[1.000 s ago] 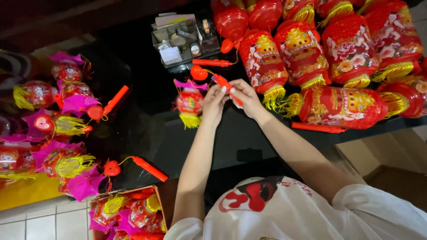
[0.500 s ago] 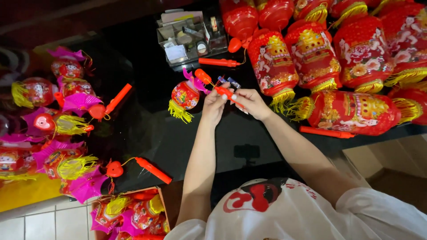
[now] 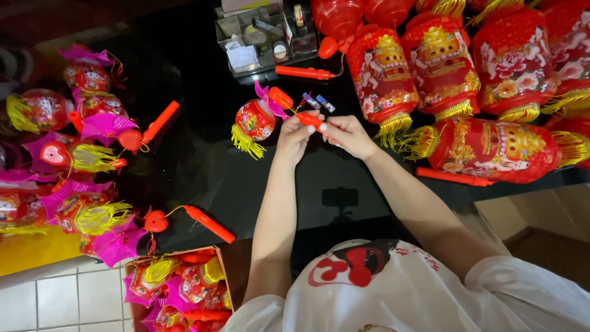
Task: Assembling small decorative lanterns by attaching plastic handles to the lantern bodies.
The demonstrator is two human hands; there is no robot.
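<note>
Both hands (image 3: 322, 135) pinching slim red plastic handle (image 3: 310, 119), round tasselled lantern (image 3: 255, 121)

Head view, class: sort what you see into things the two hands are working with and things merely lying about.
In hand:
left hand
right hand
red handle stick
small red lantern

Lying about:
two small batteries
clear organiser box
large red lanterns
pink-winged lanterns
cardboard box of lanterns

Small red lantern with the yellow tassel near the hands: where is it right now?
Head view, upper centre: the small red lantern lies on the black table, just beside the left hand, below the clear organiser box.
</note>
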